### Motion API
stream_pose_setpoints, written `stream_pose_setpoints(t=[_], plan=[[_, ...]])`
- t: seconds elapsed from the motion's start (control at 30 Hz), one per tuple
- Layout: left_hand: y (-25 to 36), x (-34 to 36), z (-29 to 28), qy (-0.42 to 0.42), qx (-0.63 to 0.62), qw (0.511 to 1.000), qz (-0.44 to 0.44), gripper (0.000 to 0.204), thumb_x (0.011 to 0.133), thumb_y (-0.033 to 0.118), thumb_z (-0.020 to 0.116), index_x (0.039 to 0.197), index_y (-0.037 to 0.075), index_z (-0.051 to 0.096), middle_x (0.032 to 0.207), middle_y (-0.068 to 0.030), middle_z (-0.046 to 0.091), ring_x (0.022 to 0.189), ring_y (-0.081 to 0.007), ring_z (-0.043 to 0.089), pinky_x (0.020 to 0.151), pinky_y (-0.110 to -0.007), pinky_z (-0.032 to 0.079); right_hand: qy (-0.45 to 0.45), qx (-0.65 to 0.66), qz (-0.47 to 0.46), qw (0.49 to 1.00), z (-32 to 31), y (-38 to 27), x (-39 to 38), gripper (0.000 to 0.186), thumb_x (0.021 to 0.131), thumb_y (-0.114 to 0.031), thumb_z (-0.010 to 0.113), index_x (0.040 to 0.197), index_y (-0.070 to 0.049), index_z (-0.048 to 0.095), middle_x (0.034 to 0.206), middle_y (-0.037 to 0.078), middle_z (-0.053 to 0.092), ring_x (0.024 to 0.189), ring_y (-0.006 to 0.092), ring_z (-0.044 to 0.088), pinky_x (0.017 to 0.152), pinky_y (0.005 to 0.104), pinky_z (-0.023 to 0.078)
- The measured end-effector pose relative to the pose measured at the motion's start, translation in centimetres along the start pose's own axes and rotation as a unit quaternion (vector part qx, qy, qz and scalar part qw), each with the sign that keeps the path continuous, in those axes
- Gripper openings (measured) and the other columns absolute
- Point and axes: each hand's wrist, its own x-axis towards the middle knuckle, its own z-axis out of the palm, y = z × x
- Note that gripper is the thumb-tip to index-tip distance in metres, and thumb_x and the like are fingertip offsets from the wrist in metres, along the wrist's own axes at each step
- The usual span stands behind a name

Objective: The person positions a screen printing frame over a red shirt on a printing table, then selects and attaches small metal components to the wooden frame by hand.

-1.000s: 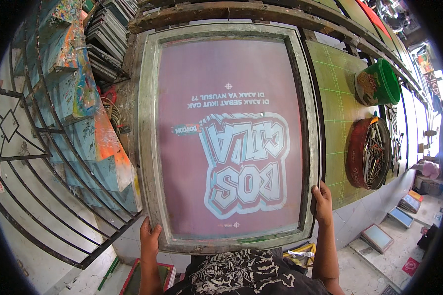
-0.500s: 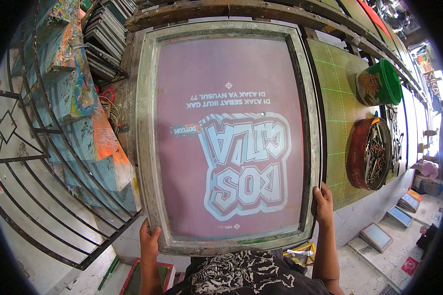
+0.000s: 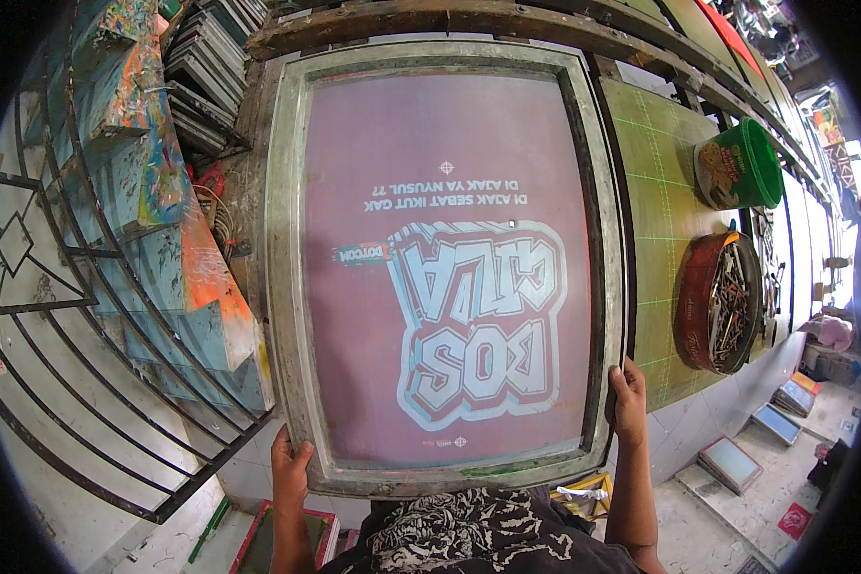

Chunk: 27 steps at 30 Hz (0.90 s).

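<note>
A large silk-screen frame [image 3: 289, 287] fills the middle of the view, its worn pale rim around a purple mesh [image 3: 354, 335] with light-blue stencilled lettering that reads upside down. My left hand [image 3: 293, 461] is closed on the near left corner of the rim, thumb on top and fingers curled beneath. On the right side rail, towards the near end, my right hand [image 3: 629, 394] grips in the same way. The undersides of both grips are hidden by the frame. The near edge of the frame lies close to my dark patterned shirt.
On the green gridded worktop [image 3: 655, 230] to the right stand a green-lidded bucket [image 3: 727, 167] and a round red tin [image 3: 703, 306] full of small long pieces. Black metal bars [image 3: 77, 354] and paint-splattered blue blocks [image 3: 177, 287] flank the left. A wooden beam [image 3: 354, 31] crosses the far side.
Almost nothing differs; the whole view has shifted very slightly, while both hands keep the same hold on the frame.
</note>
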Motion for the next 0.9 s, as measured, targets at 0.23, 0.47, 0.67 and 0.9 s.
stream_pose_setpoints(t=[0.23, 0.47, 0.67, 0.9], plan=[[-0.5, 0.0, -0.3, 0.011, -0.008, 1.0, -0.006, 0.064, 0.083, 0.026, 0.072, 0.133, -0.004, 0.044, 0.121, -0.0111, 0.058, 0.109, -0.0208, 0.055, 0.095, -0.034, 0.041, -0.017, -0.012, -0.012, 1.0, 0.2, -0.4, 0.0, 0.035, 0.094, -0.023, 0.057, 0.118, 0.003, 0.057, 0.106, 0.007, 0.064, 0.096, 0.0141, 0.057, 0.088, 0.0284, 0.042], [-0.1, 0.0, 0.2, 0.021, -0.009, 1.0, 0.003, 0.061, 0.083, 0.025, 0.072, 0.13, -0.004, 0.047, 0.116, -0.0093, 0.06, 0.104, -0.019, 0.057, 0.093, -0.033, 0.042, -0.011, -0.025, -0.016, 1.0, -0.2, 0.1, 0.0, 0.037, 0.094, -0.024, 0.056, 0.12, 0.002, 0.056, 0.107, 0.006, 0.064, 0.095, 0.0129, 0.059, 0.087, 0.0279, 0.043], [0.0, 0.1, 0.5, 0.022, -0.025, 0.999, 0.026, 0.055, 0.084, 0.024, 0.072, 0.126, -0.004, 0.05, 0.108, -0.0068, 0.063, 0.097, -0.0143, 0.06, 0.089, -0.029, 0.044, -0.001, -0.015, -0.007, 1.0, 0.4, -0.6, -0.1, 0.032, 0.093, -0.021, 0.058, 0.114, 0.003, 0.058, 0.102, 0.005, 0.063, 0.092, 0.0117, 0.056, 0.085, 0.0266, 0.041], [0.1, 0.0, 0.6, 0.029, -0.02, 0.999, 0.021, 0.051, 0.085, 0.023, 0.071, 0.123, -0.003, 0.051, 0.106, -0.0063, 0.063, 0.094, -0.0137, 0.06, 0.088, -0.028, 0.045, -0.009, -0.03, -0.005, 0.999, -0.2, -0.1, 0.0, 0.035, 0.093, -0.024, 0.056, 0.117, 0.003, 0.058, 0.102, 0.005, 0.064, 0.091, 0.0122, 0.058, 0.084, 0.0271, 0.044]])
